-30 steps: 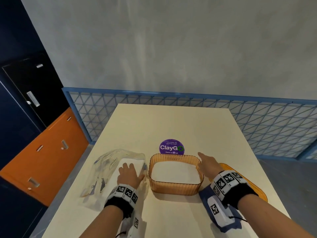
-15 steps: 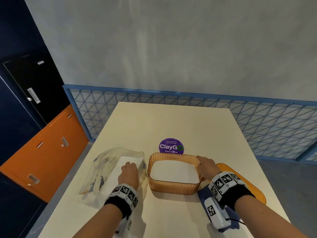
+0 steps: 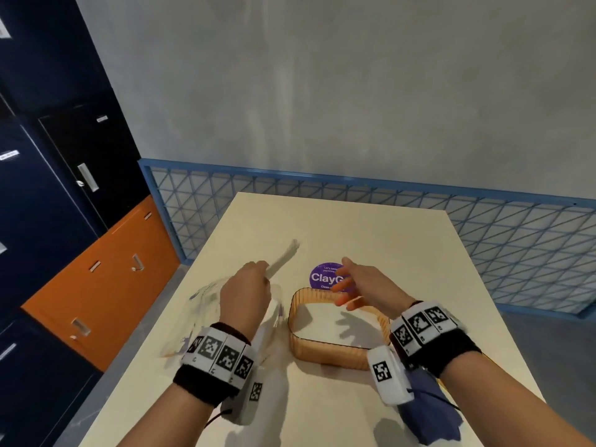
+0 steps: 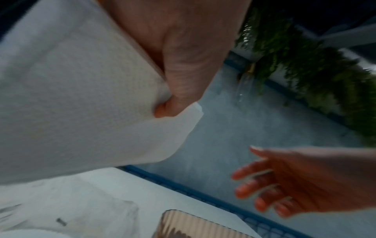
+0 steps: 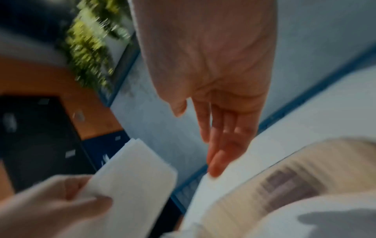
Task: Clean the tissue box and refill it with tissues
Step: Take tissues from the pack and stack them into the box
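Note:
My left hand (image 3: 246,290) is raised above the table and grips a white stack of tissues (image 3: 283,258), pinched between thumb and fingers; the tissues (image 4: 71,96) fill the left wrist view and show again in the right wrist view as a folded wad of tissues (image 5: 132,173). The clear plastic tissue bag (image 3: 206,298) lies under that hand. The amber ribbed tissue box (image 3: 325,353) stands open-topped at the table's middle, with nothing in it. My right hand (image 3: 350,287) hovers over the box's far rim, fingers spread and straight, holding nothing; the same right hand (image 5: 215,128) shows blurred.
A purple round sticker (image 3: 324,277) lies behind the box. A blue cloth (image 3: 429,414) and an orange lid (image 3: 483,359), mostly hidden by my right wrist, lie to the right. The table (image 3: 338,227) ends at a blue mesh railing (image 3: 516,240). Orange and dark lockers (image 3: 96,279) stand left.
My left hand has lifted out of the plastic bag with a stack of tissues. My right hand has let go of the box's rim and risen above it, fingers spread.

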